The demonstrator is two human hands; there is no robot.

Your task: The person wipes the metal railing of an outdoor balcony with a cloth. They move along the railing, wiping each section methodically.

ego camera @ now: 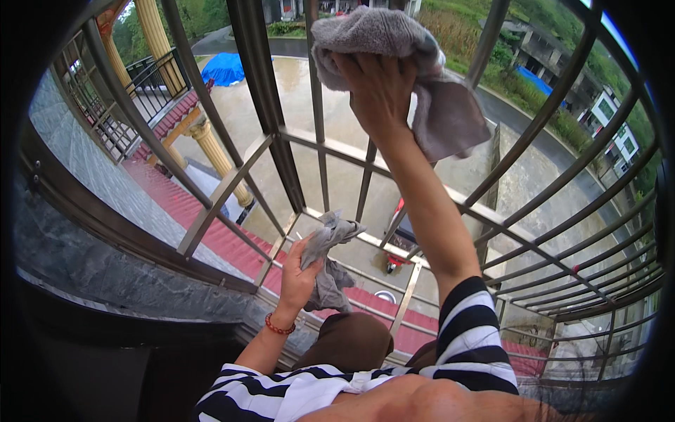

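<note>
My right hand (377,89) is raised at the top middle, its fingers pressed on a thick grey-brown towel (369,34) whose loose end hangs to the right. The towel lies over the upper part of the metal bars; whether it touches them cannot be told. Lower down, my left hand (300,274), with a red bead bracelet at the wrist, grips a crumpled thin grey cloth (329,264). That cloth hangs in front of the lower rails of the metal window cage (337,145).
Bars curve round the front and right. A dark window frame (158,248) and grey stone sill (105,258) run along the left. My knee (350,337) is by the lower rails. Far below lie a red roof (221,248), a paved yard and a red vehicle (395,261).
</note>
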